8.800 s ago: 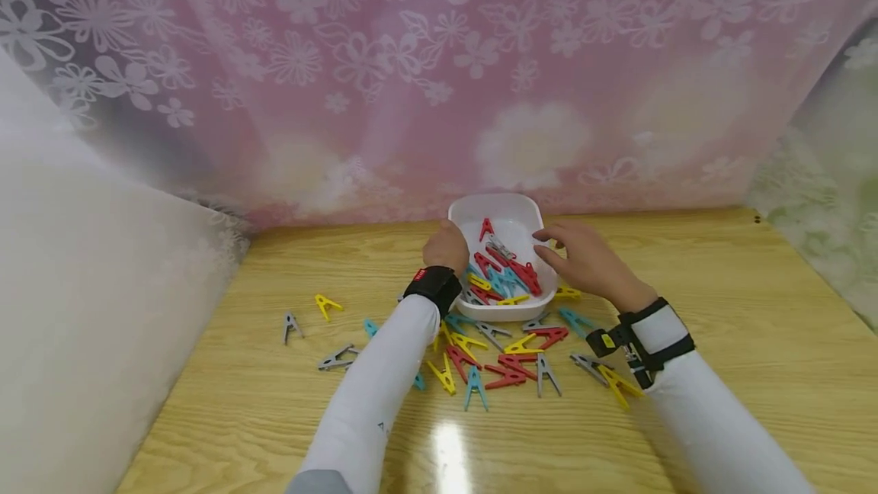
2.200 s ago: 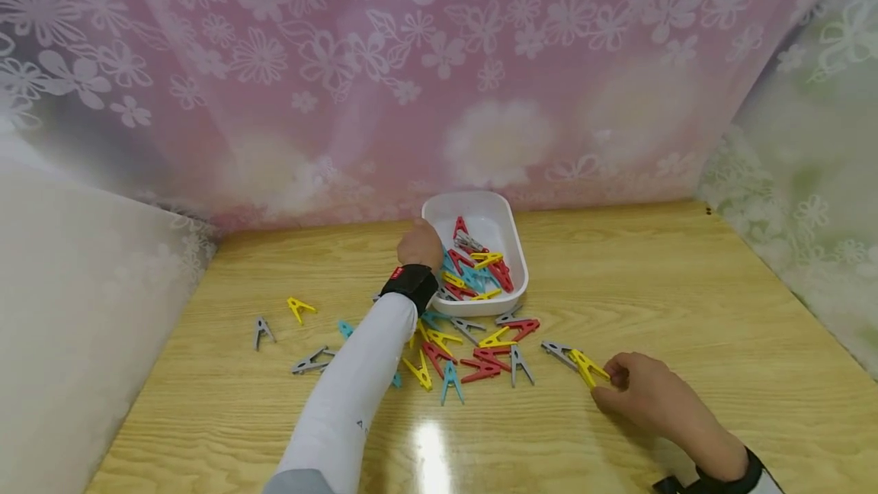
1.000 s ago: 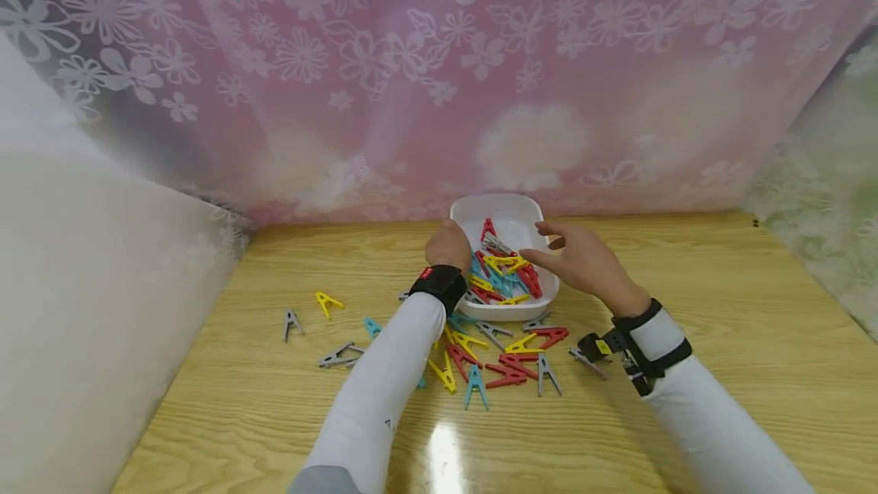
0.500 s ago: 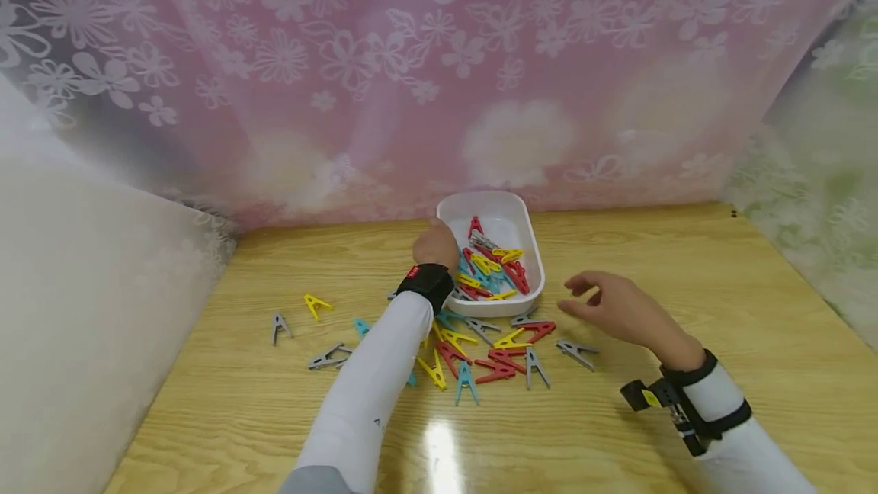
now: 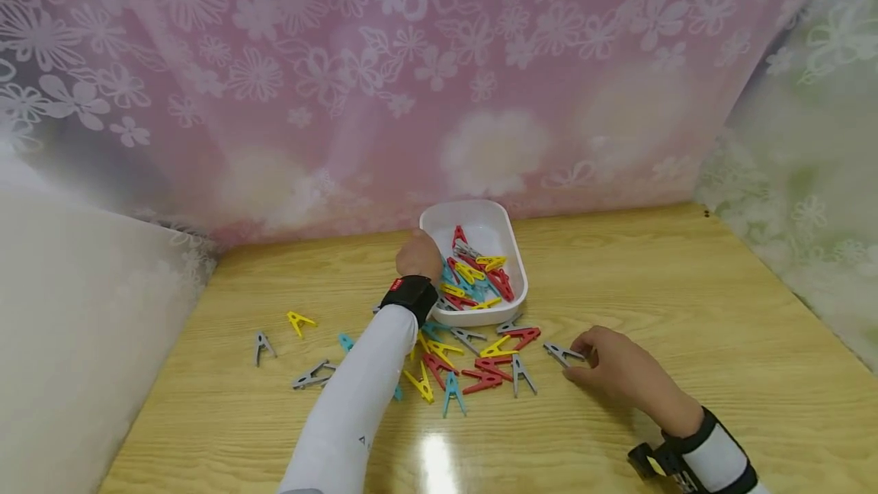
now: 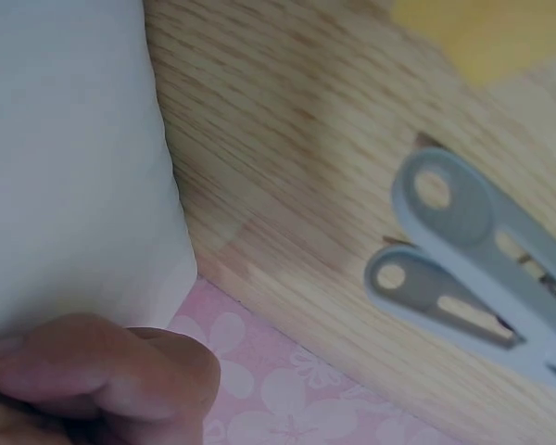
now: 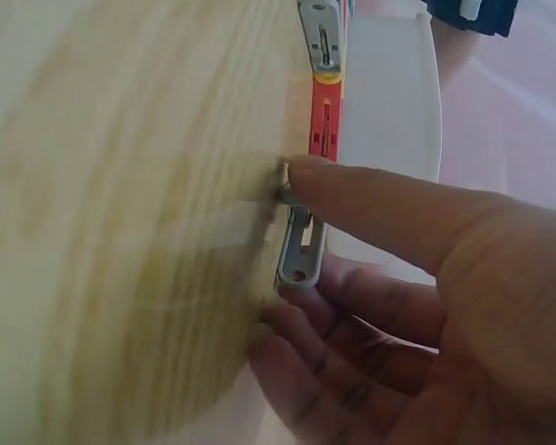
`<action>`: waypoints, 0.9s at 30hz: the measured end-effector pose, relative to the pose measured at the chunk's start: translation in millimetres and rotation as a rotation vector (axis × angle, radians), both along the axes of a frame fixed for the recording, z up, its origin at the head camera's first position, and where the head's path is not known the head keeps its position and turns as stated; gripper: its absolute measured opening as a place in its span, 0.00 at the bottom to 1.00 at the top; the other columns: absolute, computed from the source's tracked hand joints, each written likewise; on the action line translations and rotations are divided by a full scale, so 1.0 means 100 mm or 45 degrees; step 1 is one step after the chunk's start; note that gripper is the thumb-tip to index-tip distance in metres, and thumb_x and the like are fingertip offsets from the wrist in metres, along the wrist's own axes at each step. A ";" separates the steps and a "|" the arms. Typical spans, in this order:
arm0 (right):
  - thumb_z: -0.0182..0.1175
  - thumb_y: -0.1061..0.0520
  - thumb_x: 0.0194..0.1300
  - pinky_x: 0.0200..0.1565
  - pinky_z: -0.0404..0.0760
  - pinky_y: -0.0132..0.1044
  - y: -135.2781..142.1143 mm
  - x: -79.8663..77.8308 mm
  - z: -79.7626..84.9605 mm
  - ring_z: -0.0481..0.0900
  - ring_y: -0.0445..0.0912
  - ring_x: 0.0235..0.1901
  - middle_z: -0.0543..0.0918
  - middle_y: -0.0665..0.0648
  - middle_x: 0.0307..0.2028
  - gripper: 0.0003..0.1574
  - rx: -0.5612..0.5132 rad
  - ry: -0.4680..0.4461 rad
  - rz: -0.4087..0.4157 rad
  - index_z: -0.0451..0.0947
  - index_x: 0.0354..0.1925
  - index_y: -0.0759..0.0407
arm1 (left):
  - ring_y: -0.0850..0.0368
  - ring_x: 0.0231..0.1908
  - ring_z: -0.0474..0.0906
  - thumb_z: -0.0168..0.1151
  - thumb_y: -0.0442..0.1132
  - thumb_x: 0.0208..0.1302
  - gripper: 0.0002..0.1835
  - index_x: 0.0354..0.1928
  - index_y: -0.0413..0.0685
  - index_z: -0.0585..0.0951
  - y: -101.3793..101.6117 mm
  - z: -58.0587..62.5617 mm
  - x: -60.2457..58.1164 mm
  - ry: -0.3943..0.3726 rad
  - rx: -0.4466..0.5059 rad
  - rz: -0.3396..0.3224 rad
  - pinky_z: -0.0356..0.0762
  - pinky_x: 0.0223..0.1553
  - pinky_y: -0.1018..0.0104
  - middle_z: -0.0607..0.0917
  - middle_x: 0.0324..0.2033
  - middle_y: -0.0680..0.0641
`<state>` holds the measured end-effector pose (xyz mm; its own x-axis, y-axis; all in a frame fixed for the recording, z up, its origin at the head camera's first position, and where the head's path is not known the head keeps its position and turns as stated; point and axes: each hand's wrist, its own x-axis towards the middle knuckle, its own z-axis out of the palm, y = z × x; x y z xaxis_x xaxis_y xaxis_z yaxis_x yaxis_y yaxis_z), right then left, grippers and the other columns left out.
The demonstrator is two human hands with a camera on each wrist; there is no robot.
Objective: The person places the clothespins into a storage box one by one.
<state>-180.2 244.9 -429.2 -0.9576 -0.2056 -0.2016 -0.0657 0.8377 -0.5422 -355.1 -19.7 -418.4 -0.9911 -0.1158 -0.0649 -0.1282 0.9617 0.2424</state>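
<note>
My left hand (image 5: 420, 256) grips the left side of a white plastic tub (image 5: 482, 317); in the left wrist view its curled fingers lie against the tub's wall (image 6: 69, 167). Several red, yellow, blue and grey clothespins lie inside. To the right of the tub, my right hand (image 5: 620, 368) has thumb and fingers on either side of a grey clothespin (image 5: 561, 354) on the table, pinching its ends. The right wrist view shows the thumb at one end of that grey clothespin (image 7: 301, 255) and the fingers at the other.
Several mixed clothespins, such as a blue one (image 5: 453, 393) and red one (image 5: 482, 381), lie before the tub on the wooden table (image 5: 343, 441). More lie at left, including a yellow one (image 5: 299, 323). A pink flowered curtain (image 5: 384, 136) hangs behind.
Earlier my right hand took the yellow clothespin from the right side, and it lies in the tub now. Since then the hand has moved back right and down to the grey clothespin. My left hand stays.
</note>
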 end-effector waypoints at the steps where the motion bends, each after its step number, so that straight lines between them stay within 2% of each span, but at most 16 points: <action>1: 0.71 0.47 0.54 0.31 0.73 0.40 -0.01 0.01 0.00 0.72 0.42 0.29 0.76 0.50 0.30 0.23 0.010 -0.002 -0.008 0.80 0.41 0.62 | 0.52 0.20 0.78 0.56 0.42 0.69 0.23 0.58 0.33 0.67 -0.01 -0.01 0.01 -0.006 0.001 0.001 0.76 0.23 0.63 0.78 0.19 0.43; 7: 0.69 0.46 0.56 0.33 0.75 0.41 -0.02 0.02 0.01 0.75 0.43 0.31 0.78 0.51 0.33 0.26 -0.006 -0.004 -0.009 0.80 0.44 0.65 | 0.52 0.22 0.79 0.54 0.43 0.70 0.22 0.58 0.34 0.67 -0.02 -0.04 0.00 -0.003 -0.004 0.043 0.77 0.25 0.62 0.80 0.23 0.43; 12: 0.66 0.50 0.61 0.30 0.76 0.39 0.07 -0.05 0.13 0.79 0.45 0.32 0.81 0.58 0.38 0.24 -0.072 0.115 -0.061 0.79 0.47 0.68 | 0.53 0.20 0.78 0.53 0.43 0.71 0.20 0.57 0.35 0.68 0.01 -0.03 -0.01 0.027 -0.018 0.031 0.71 0.19 0.64 0.79 0.20 0.44; 15: 0.64 0.51 0.63 0.27 0.75 0.38 0.11 -0.14 0.25 0.79 0.47 0.32 0.80 0.63 0.41 0.25 -0.058 0.230 -0.087 0.78 0.50 0.70 | 0.54 0.19 0.77 0.53 0.42 0.71 0.20 0.57 0.35 0.69 0.02 -0.02 -0.02 0.043 -0.032 0.026 0.68 0.18 0.65 0.79 0.20 0.45; 18: 0.63 0.51 0.65 0.26 0.74 0.38 0.10 -0.26 0.36 0.79 0.49 0.32 0.78 0.66 0.43 0.26 -0.061 0.303 -0.074 0.77 0.51 0.70 | 0.54 0.20 0.78 0.52 0.42 0.72 0.19 0.57 0.36 0.70 0.02 -0.02 -0.03 0.059 -0.036 0.034 0.71 0.18 0.65 0.80 0.21 0.44; 22: 0.63 0.50 0.65 0.25 0.74 0.38 0.01 -0.43 0.47 0.79 0.50 0.33 0.78 0.66 0.42 0.26 -0.059 0.347 -0.050 0.77 0.50 0.70 | 0.53 0.22 0.80 0.52 0.42 0.72 0.18 0.55 0.36 0.70 0.01 -0.03 -0.03 0.047 -0.028 0.046 0.74 0.20 0.64 0.82 0.24 0.44; 27: 0.62 0.49 0.65 0.27 0.74 0.39 -0.24 -0.69 0.62 0.78 0.50 0.32 0.80 0.63 0.38 0.26 -0.032 0.378 0.014 0.78 0.49 0.69 | 0.53 0.24 0.81 0.55 0.43 0.70 0.18 0.53 0.36 0.70 0.01 -0.02 -0.03 0.044 -0.031 0.053 0.77 0.23 0.63 0.83 0.26 0.43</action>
<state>-248.8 221.0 -367.7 -0.9717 -0.2174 0.0924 -0.2334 0.8225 -0.5187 -358.0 -18.3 -420.5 -0.9871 -0.1581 -0.0272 -0.1601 0.9614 0.2239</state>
